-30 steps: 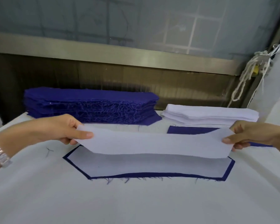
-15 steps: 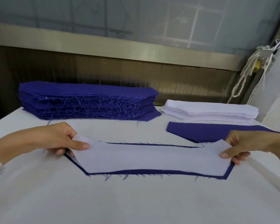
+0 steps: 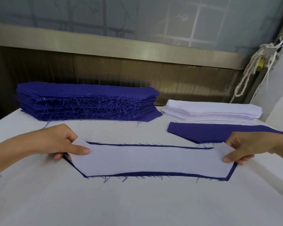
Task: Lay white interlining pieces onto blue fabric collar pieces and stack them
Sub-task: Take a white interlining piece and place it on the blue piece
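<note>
A white interlining piece (image 3: 150,159) lies on a blue collar piece (image 3: 153,174) in the middle of the table; only a thin blue border shows around it. My left hand (image 3: 60,142) pinches the interlining's left end between thumb and fingers. My right hand (image 3: 250,145) pinches its right end. A tall stack of blue collar pieces (image 3: 87,101) with frayed edges stands at the back left. A lower stack of white interlining pieces (image 3: 212,112) stands at the back right. A single blue piece (image 3: 207,132) lies in front of the white stack.
The white table (image 3: 137,206) stretches toward me below the piece. A dark wall panel with a metal rail (image 3: 121,46) runs behind the stacks. White cords (image 3: 252,67) hang at the right, beside a white upright surface.
Both hands have lowered the white interlining piece from above the table down onto the blue collar piece, and its ends now rest nearly flat.
</note>
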Motion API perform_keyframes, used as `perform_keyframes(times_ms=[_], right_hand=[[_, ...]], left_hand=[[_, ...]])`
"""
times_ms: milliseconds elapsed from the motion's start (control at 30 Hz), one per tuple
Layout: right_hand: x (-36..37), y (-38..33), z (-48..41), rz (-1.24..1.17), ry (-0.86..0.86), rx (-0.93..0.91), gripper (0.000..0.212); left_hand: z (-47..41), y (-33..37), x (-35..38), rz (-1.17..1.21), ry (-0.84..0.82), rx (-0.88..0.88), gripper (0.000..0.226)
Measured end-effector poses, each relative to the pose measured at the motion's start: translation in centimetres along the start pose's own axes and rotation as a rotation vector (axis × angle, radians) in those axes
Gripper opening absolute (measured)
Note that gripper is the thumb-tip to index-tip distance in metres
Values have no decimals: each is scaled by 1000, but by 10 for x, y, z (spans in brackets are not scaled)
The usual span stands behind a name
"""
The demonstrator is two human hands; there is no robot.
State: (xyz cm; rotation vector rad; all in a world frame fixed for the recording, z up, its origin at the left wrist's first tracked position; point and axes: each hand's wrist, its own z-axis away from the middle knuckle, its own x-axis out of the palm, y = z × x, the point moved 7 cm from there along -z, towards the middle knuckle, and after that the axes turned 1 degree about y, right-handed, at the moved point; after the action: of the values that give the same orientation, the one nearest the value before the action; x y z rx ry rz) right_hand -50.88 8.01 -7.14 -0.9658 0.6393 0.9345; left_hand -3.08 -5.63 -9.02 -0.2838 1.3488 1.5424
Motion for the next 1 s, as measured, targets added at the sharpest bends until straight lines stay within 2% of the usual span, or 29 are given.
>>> perform_keyframes(times_ms=[200, 300, 533, 833, 1000], right_hand=[[-4, 3, 0, 57, 61, 59, 33], [-1, 2, 1, 30, 15, 71, 28], [-4, 9, -2, 41, 26, 88, 36], [-6, 20, 0, 56, -48, 115, 37], [-11, 33, 1, 66, -66, 156, 40]], left_hand=[[-3, -6, -6, -72, 98, -46, 81], [-4, -10, -10, -134, 141, -66, 68], [-4, -18, -18, -210, 157, -98, 56], [-6, -30, -33, -286, 203, -166, 68], [-6, -31, -34, -279, 196, -182, 67]])
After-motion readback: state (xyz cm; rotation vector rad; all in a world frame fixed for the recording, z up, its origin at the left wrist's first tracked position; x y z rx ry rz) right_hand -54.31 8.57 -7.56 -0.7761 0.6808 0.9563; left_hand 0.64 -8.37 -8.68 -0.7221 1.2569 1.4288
